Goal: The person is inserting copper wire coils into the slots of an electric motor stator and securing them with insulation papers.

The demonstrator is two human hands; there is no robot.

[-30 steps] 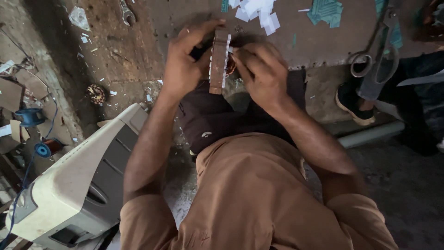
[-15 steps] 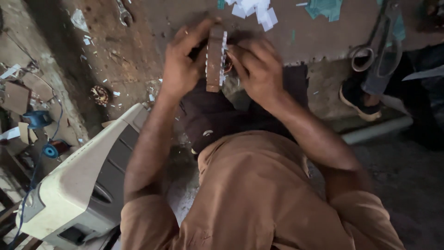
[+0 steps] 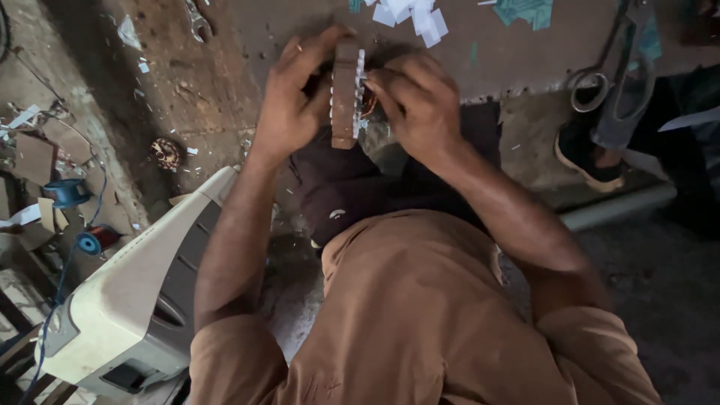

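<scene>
**Both hands on a slotted winding core**

Rusty brown core (image 3: 344, 94), ring-like and seen edge-on, white insulation strips lining its right face, copper wire showing beside them. Held upright between both hands. Left hand (image 3: 291, 97) wrapped around its left side, gripping. Right hand (image 3: 417, 99) closed, fingertips pinching at the wire and strips. White paper scraps (image 3: 411, 15) just beyond the hands. Scissors (image 3: 611, 79) well right of the right hand. Blue spool (image 3: 67, 192) and cream machine housing (image 3: 127, 300) far left, below the left forearm.

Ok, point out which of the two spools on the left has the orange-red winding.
The lower spool, nearest the cream plastic casing; its winding looks orange-red between blue ends. The other spool, higher up, is blue all over.
</scene>
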